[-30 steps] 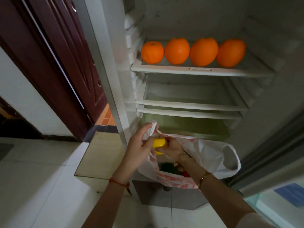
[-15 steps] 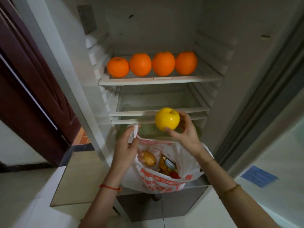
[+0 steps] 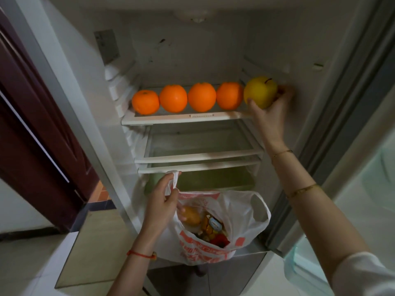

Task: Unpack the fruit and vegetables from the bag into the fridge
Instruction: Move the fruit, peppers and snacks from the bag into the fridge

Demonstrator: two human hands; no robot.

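Note:
My right hand (image 3: 270,110) grips a yellow apple (image 3: 259,91) at the right end of the fridge's upper shelf (image 3: 171,119), beside a row of several oranges (image 3: 202,97). My left hand (image 3: 161,201) holds one handle of a white plastic bag with red print (image 3: 241,212), hanging open in front of the fridge's lower part. Inside the bag I see a brownish-yellow fruit (image 3: 191,215), something red (image 3: 219,239) and small packets.
Two bare glass shelves (image 3: 198,158) lie below the oranges, with a greenish drawer (image 3: 213,180) under them. A dark red wooden door (image 3: 38,116) stands at the left. The fridge's right wall (image 3: 310,82) is just beside the apple. Pale floor tiles lie below.
My right hand lifted the yellow apple out of the bag and carried it up and right to the orange shelf. My left hand kept hold of the bag handle.

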